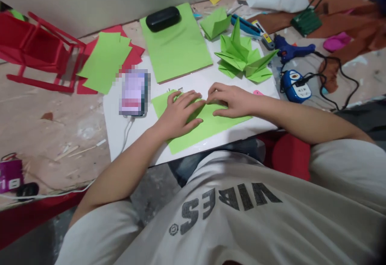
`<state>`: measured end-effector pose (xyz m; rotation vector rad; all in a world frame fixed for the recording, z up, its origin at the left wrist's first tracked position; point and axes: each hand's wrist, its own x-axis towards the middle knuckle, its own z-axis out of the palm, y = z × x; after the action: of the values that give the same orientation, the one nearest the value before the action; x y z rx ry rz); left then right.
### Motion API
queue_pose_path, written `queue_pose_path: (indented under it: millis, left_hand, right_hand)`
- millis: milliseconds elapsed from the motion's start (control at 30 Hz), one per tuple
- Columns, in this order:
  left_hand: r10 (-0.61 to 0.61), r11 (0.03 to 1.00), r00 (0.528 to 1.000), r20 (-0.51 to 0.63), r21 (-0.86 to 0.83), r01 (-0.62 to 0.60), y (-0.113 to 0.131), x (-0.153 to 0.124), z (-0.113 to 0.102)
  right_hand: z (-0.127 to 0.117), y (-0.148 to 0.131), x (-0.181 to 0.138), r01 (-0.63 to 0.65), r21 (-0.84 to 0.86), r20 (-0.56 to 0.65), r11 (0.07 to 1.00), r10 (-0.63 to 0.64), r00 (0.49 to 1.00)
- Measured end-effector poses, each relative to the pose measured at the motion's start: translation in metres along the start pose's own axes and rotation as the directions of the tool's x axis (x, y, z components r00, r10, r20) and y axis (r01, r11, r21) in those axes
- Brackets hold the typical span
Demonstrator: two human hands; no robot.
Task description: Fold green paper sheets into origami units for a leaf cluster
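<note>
A sheet of green paper (193, 138) lies on the white board, under both of my hands. My left hand (177, 114) rests on it, palm down with the fingers spread. To its right, my right hand (230, 100) bends its fingers so the tips touch near the sheet's upper edge, close to my left fingertips. Its thumb lies apart from the fingers on the paper, and I see nothing held between them. Behind my right hand stands a folded green paper shape (241, 54) with pointed petals. A stack of green paper (177, 52) lies beyond my left hand.
A phone (133, 93) with a cable lies left on the white board (116, 130). A black case (163, 19) tops the stack. At right are a blue glue gun (294, 50), a cutter (263, 35) and a power socket (297, 86). A red miniature chair (45, 52) stands left.
</note>
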<state>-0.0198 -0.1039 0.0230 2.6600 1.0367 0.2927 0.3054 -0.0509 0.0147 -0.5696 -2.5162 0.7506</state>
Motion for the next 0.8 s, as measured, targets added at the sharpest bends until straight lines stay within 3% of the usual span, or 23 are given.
queue_pose_path:
  millis: [133, 500, 800]
  left_hand:
    - [0.011, 1.0, 1.0, -0.01, 0.01, -0.011, -0.001, 0.001, 0.001]
    - [-0.018, 1.0, 0.999, 0.028, 0.026, 0.018, 0.001, 0.003, -0.006]
    - [0.021, 1.0, 1.0, 0.023, -0.002, -0.021, -0.001, 0.002, -0.008]
  right_hand:
    - [-0.009, 0.001, 0.007, -0.032, 0.046, 0.066, 0.998, 0.029, 0.997]
    - [-0.041, -0.013, 0.001, -0.29, 0.134, 0.177, 0.947, 0.265, 0.948]
    - [-0.041, -0.026, 0.001, -0.408, 0.139, 0.233, 0.902, 0.371, 0.899]
